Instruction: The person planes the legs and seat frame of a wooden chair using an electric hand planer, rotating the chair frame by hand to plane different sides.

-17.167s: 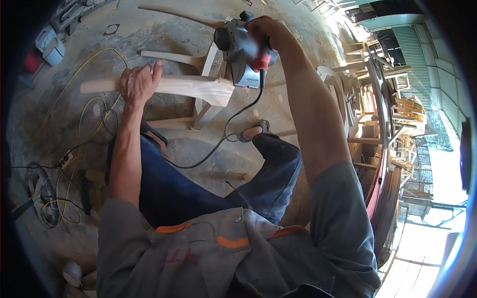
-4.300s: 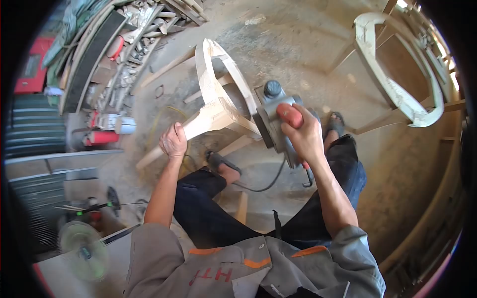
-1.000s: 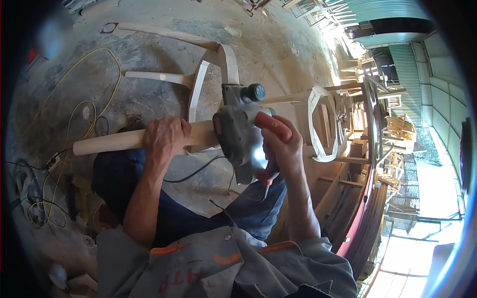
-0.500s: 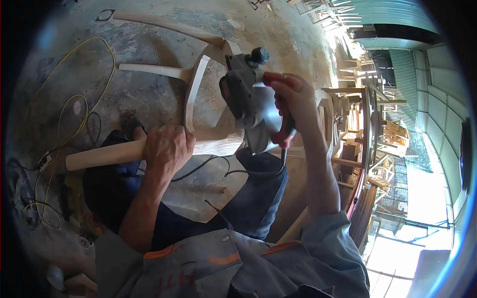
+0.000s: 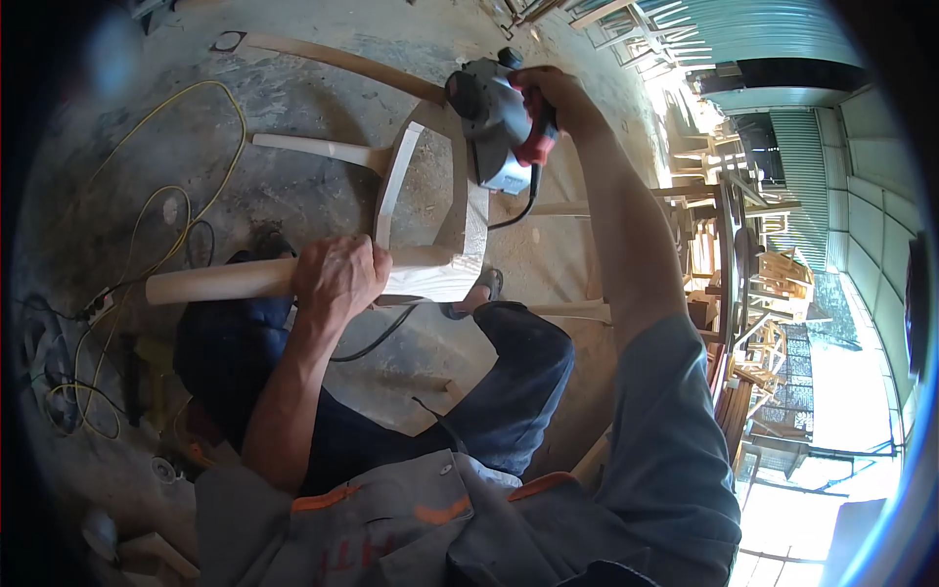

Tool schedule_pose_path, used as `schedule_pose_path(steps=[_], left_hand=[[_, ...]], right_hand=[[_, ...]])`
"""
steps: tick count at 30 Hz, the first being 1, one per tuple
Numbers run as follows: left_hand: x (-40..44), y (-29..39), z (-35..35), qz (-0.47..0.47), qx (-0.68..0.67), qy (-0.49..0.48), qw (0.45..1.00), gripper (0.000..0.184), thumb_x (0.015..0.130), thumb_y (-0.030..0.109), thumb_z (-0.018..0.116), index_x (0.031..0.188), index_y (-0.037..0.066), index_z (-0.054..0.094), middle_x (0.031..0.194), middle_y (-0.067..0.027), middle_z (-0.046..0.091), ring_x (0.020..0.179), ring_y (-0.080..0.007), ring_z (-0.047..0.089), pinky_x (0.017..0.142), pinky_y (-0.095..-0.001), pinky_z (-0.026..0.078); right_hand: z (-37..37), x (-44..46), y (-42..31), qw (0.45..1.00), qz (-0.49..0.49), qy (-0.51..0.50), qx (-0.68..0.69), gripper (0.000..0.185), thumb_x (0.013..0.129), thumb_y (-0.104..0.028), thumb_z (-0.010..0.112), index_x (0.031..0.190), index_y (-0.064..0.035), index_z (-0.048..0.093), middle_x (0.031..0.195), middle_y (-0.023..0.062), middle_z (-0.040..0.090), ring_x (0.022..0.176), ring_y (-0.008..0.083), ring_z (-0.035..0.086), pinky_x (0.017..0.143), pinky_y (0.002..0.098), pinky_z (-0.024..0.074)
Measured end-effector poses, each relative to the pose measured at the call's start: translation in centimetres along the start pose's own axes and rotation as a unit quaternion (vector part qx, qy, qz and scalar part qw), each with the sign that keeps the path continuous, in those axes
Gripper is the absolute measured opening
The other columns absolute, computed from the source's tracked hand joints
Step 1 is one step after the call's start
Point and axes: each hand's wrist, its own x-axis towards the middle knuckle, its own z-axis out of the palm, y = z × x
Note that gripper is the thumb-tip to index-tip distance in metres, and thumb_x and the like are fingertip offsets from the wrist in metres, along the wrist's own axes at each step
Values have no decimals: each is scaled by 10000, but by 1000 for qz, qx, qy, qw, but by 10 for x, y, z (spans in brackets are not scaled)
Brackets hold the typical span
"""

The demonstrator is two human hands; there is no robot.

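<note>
My right hand point(image 5: 559, 98) is wrapped around the red handle of a grey belt sander point(image 5: 497, 122) with a black knob at its front. The sander is at the far side of an unfinished wooden chair frame point(image 5: 393, 186), over the right-hand rail. My left hand point(image 5: 337, 274) is closed around the thick, rounded chair leg point(image 5: 220, 282) nearest me. Pale grain shows at the joint beside that hand. Two more legs reach leftward from the frame. The sander's underside is hidden.
A yellow cord point(image 5: 238, 127) loops over the concrete floor at left, near a dark coiled hose point(image 5: 44, 352). Wooden chair parts point(image 5: 773, 284) are piled at right. My knees flank the near side of the frame.
My right hand has carried the sander away from me, from near the close joint to the far end of the rail. The left hand keeps its grip on the leg.
</note>
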Motion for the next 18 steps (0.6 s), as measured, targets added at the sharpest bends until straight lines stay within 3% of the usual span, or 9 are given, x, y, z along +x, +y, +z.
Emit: schedule_pose_path(steps=[3, 4, 7, 12, 18], left_hand=[[2, 2, 0, 2, 2, -2, 1000, 387, 935, 296, 541, 705, 55, 736, 712, -190, 720, 649, -346, 725, 678, -461, 584], [3, 2, -1, -3, 4, -4, 1000, 386, 935, 296, 543, 708, 52, 739, 713, -190, 720, 652, -349, 726, 681, -462, 585], [0, 3, 0, -4, 8, 10, 1000, 383, 930, 294, 550, 712, 46, 745, 711, -194, 718, 652, -353, 727, 678, -462, 587], [0, 3, 0, 4, -1, 8, 1000, 370, 921, 286, 565, 698, 51, 744, 691, -202, 707, 636, -362, 722, 657, -457, 587], [0, 1, 3, 11, -18, 13, 1000, 355, 919, 273, 572, 692, 55, 736, 684, -198, 704, 629, -358, 721, 645, -458, 585]], right_hand=[[-13, -52, 18, 1000, -7, -15, -26, 139, 852, -123, 780, 960, -39, 756, 676, 71, 633, 527, 168, 582, 487, 340, 509], [-17, -76, 28, 999, -4, -8, -45, 251, 921, -187, 713, 1123, -43, 754, 738, 59, 638, 570, 163, 598, 521, 328, 532], [-6, -184, 45, 999, -27, 9, -35, 263, 925, -152, 702, 1148, -21, 746, 704, 20, 617, 553, 120, 590, 497, 265, 499], [32, -316, 79, 994, -38, 103, -14, 418, 900, -52, 721, 1280, 46, 576, 776, 68, 641, 549, 114, 596, 464, 255, 486], [43, -301, 67, 989, -27, 141, -22, 422, 866, -106, 763, 1230, 39, 606, 757, 61, 649, 571, 114, 617, 478, 273, 519]])
